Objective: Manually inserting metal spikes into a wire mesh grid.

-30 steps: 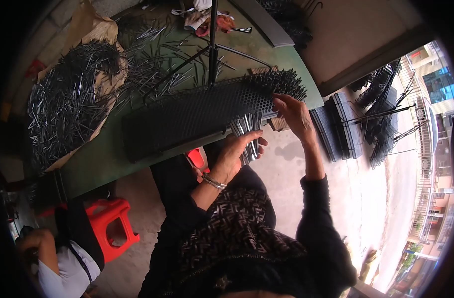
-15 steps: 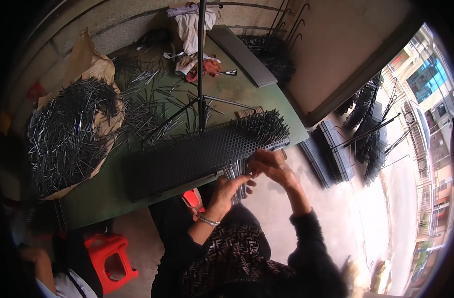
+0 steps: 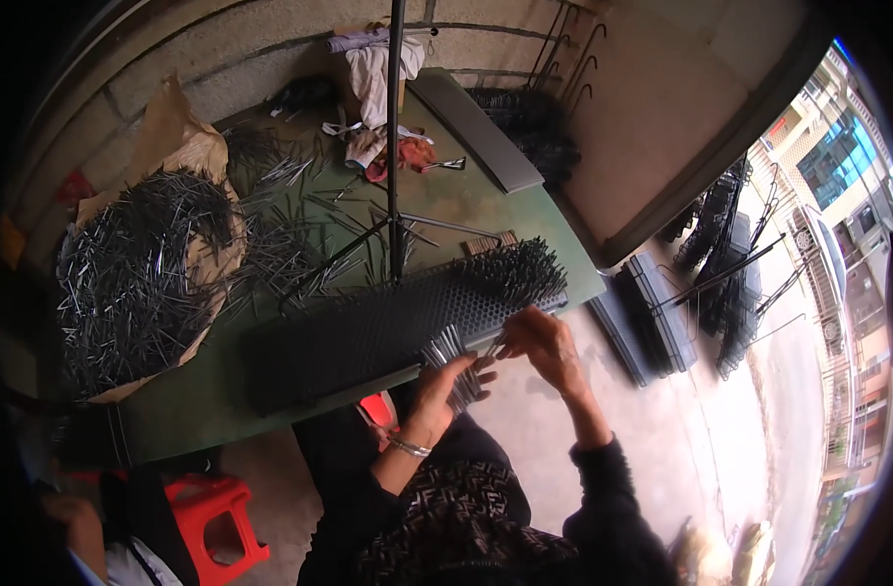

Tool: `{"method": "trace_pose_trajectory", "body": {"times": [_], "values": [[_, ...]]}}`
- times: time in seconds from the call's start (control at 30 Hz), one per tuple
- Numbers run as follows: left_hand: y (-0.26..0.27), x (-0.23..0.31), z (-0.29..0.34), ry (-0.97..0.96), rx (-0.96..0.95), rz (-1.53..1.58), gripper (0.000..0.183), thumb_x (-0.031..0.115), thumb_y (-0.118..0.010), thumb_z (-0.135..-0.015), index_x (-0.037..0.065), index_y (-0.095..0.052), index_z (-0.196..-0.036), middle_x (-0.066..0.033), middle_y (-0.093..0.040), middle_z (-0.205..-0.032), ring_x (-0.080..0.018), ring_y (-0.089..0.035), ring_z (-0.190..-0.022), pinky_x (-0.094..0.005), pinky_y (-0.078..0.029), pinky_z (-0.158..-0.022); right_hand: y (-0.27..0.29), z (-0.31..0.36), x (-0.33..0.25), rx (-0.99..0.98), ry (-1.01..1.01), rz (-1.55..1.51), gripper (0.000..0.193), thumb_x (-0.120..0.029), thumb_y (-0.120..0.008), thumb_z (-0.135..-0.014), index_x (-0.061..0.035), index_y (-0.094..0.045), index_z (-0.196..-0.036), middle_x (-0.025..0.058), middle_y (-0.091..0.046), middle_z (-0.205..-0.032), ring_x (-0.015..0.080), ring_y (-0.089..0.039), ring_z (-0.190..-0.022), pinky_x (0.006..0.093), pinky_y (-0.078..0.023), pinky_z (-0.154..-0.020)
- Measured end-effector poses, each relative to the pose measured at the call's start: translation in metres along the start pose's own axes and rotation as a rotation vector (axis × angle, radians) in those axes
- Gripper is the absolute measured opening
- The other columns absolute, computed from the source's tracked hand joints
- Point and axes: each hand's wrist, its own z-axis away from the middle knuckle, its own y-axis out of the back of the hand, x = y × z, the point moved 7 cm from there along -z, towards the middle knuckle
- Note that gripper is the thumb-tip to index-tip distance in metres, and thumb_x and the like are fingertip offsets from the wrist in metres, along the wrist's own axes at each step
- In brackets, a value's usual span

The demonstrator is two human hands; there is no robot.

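Note:
A bundle of thin, shiny metal rods (image 3: 447, 344) is gripped in my left hand (image 3: 435, 400), with the thumb across it and the other fingers partly spread. Just to its right, my right hand (image 3: 544, 344) has its fingertips pinched on what looks like a thin rod, partly hidden and blurred. Both hands are at the near edge of a long dark perforated tray (image 3: 368, 327) lying on the green table (image 3: 187, 415). Many dark rods (image 3: 518, 269) stand packed upright in the holes at the tray's right end.
Loose rods heap on brown paper (image 3: 217, 156) at the left and scatter across the table. A black upright pole (image 3: 394, 146) on splayed legs stands behind the tray. Cloths (image 3: 373, 88) and a flat grey panel (image 3: 480, 132) lie farther back. A red stool (image 3: 217, 523) and a person's arm (image 3: 80, 532) are lower left.
My right hand has drawn slightly away from my left hand and the rod bundle. The bundle now tilts more to the left. The whole view has shifted a little.

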Motion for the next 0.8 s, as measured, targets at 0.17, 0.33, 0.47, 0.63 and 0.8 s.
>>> {"method": "trace_pose_trajectory", "body": {"times": [0.17, 0.33, 0.47, 0.63, 0.8], "values": [[0.009, -0.013, -0.013, 0.088, -0.107, 0.150, 0.023, 0.023, -0.061, -0.093, 0.009, -0.056, -0.110, -0.0176, -0.065, -0.115, -0.0355, -0.067, -0.101, -0.0503, -0.058, -0.077, 0.048, 0.003, -0.006, 0.524, 0.046, 0.161, 0.010, -0.006, -0.055, -0.095, 0.0018, -0.061, -0.099, 0.0100, -0.069, -0.081, 0.0167, -0.071, -0.073, 0.0262, -0.055, -0.065], [0.008, -0.018, -0.014, 0.113, 0.011, 0.223, 0.014, 0.018, -0.067, -0.089, 0.010, -0.059, -0.097, -0.0103, -0.067, -0.086, -0.0269, -0.068, -0.081, -0.0501, -0.059, -0.075, 0.072, -0.004, -0.009, 0.642, 0.204, 0.205, 0.013, -0.009, -0.054, -0.096, 0.0014, -0.061, -0.100, 0.0103, -0.070, -0.086, 0.0173, -0.071, -0.073, 0.0259, -0.054, -0.065], [0.004, -0.014, -0.008, 0.083, 0.047, 0.122, 0.012, 0.017, -0.069, -0.087, 0.010, -0.061, -0.093, -0.0045, -0.064, -0.077, -0.0185, -0.065, -0.068, -0.0436, -0.059, -0.067, 0.071, -0.014, 0.012, 0.609, 0.156, 0.131, 0.014, -0.010, -0.054, -0.096, 0.0016, -0.062, -0.100, 0.0100, -0.070, -0.086, 0.0165, -0.071, -0.073, 0.0255, -0.055, -0.065], [-0.001, -0.007, -0.002, 0.040, 0.014, 0.057, 0.019, 0.019, -0.069, -0.088, 0.007, -0.061, -0.100, -0.0037, -0.062, -0.074, -0.0153, -0.063, -0.063, -0.0318, -0.055, -0.058, 0.066, -0.017, 0.025, 0.585, 0.117, 0.157, 0.014, -0.009, -0.054, -0.096, 0.0012, -0.063, -0.098, 0.0083, -0.070, -0.085, 0.0143, -0.071, -0.071, 0.0246, -0.054, -0.065], [-0.006, -0.005, 0.002, 0.009, 0.025, 0.045, 0.022, 0.020, -0.070, -0.088, 0.004, -0.059, -0.098, -0.0091, -0.066, -0.076, -0.0144, -0.061, -0.058, -0.0274, -0.050, -0.050, 0.066, -0.016, 0.025, 0.565, 0.088, 0.143, 0.014, -0.009, -0.053, -0.096, 0.0007, -0.064, -0.098, 0.0072, -0.071, -0.083, 0.0134, -0.070, -0.071, 0.0240, -0.053, -0.066]]}}
